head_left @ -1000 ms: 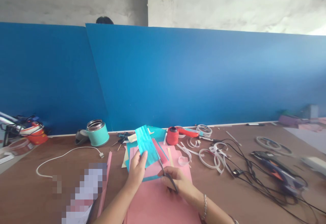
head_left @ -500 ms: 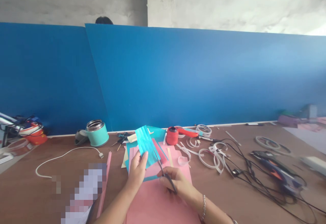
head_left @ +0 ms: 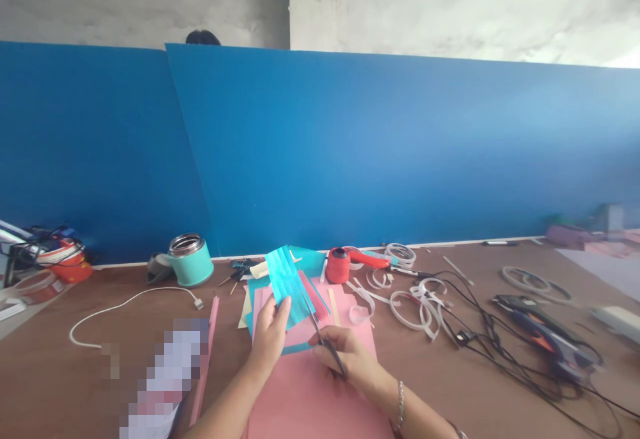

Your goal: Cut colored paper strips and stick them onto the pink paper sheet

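Observation:
My left hand (head_left: 270,332) pinches a folded piece of bright blue paper (head_left: 287,282) between thumb and fingers, tilted above the sheets. In my right hand (head_left: 347,356) is a pair of dark-handled scissors (head_left: 333,352), its blades reaching up along the right edge of the blue paper. Whether the blades are apart cannot be made out. Beneath both hands lie pink paper sheets (head_left: 310,399), with more blue and cream sheets under them. Just behind the blades is a bundle of thin red-pink strips (head_left: 316,298).
A red thread spool (head_left: 339,266) stands behind the papers, a turquoise cup (head_left: 191,262) to the left. White cable (head_left: 135,296) curls at left. Coiled pale strips (head_left: 420,309), black cords (head_left: 493,329) and a glue gun (head_left: 550,346) lie right. A blue partition (head_left: 375,152) closes off the back.
Both hands, the blue paper and the scissors hold almost the same position. The camera view has shifted very slightly.

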`<state>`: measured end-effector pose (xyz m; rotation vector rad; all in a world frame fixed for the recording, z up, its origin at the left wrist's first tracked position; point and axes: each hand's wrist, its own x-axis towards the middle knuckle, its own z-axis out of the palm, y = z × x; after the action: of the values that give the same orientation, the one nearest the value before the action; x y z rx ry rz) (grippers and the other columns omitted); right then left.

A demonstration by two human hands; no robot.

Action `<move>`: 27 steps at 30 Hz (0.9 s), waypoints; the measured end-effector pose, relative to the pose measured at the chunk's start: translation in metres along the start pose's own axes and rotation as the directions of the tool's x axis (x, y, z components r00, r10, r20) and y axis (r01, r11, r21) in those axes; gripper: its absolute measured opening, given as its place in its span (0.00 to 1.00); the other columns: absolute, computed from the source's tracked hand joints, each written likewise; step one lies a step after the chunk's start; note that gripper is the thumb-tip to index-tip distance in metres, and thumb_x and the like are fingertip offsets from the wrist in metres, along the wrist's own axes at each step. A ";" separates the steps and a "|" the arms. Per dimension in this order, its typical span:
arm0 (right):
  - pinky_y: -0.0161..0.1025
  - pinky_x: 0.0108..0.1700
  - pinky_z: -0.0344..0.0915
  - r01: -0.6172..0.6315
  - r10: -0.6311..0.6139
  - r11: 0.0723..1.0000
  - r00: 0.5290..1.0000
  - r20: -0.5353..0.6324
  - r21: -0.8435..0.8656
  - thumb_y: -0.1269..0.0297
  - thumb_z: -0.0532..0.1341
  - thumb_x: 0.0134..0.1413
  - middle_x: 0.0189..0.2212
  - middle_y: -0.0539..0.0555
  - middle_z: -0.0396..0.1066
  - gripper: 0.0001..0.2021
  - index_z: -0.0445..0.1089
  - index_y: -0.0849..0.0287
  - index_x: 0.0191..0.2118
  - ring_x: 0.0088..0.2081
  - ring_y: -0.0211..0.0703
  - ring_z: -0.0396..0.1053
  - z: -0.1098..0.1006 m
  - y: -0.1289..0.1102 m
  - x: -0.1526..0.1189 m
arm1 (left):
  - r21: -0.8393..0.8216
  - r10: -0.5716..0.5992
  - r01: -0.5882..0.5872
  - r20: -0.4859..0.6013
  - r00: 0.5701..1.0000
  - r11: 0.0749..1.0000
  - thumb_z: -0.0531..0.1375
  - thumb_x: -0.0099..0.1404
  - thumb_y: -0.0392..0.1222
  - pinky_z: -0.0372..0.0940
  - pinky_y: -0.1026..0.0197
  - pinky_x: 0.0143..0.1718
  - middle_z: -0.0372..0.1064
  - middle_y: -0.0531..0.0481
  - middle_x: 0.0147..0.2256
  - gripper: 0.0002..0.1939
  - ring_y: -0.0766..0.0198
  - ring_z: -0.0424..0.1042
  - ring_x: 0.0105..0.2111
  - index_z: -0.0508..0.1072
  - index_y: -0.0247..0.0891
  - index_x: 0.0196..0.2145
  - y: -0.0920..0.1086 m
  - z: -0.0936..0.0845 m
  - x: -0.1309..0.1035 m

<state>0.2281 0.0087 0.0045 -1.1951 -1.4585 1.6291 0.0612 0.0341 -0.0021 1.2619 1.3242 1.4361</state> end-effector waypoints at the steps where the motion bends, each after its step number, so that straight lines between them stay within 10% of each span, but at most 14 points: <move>1: 0.29 0.19 0.52 0.003 -0.003 1.000 1.000 0.000 -0.003 0.53 0.65 0.40 0.13 0.43 0.60 0.18 0.69 0.63 0.34 0.16 0.30 0.56 0.000 0.000 0.000 | 0.001 0.005 -0.005 0.005 1.000 1.000 0.55 0.59 0.59 0.53 0.68 0.22 0.51 0.60 0.20 0.19 0.70 0.53 0.20 0.64 0.39 0.27 0.000 0.000 0.000; 27: 0.28 0.16 0.50 0.003 -0.004 0.998 1.000 -0.019 -0.055 0.54 0.64 0.41 0.12 0.42 0.59 0.16 0.68 0.62 0.33 0.14 0.30 0.55 0.000 0.004 0.003 | -0.018 0.012 -0.012 0.023 1.000 1.000 0.55 0.60 0.57 0.56 0.67 0.24 0.55 0.58 0.22 0.18 0.68 0.57 0.22 0.66 0.38 0.29 0.001 -0.001 0.001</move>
<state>0.2269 0.0107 -0.0002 -1.2352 -1.5012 1.5800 0.0603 0.0352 -0.0011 1.2729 1.2884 1.4346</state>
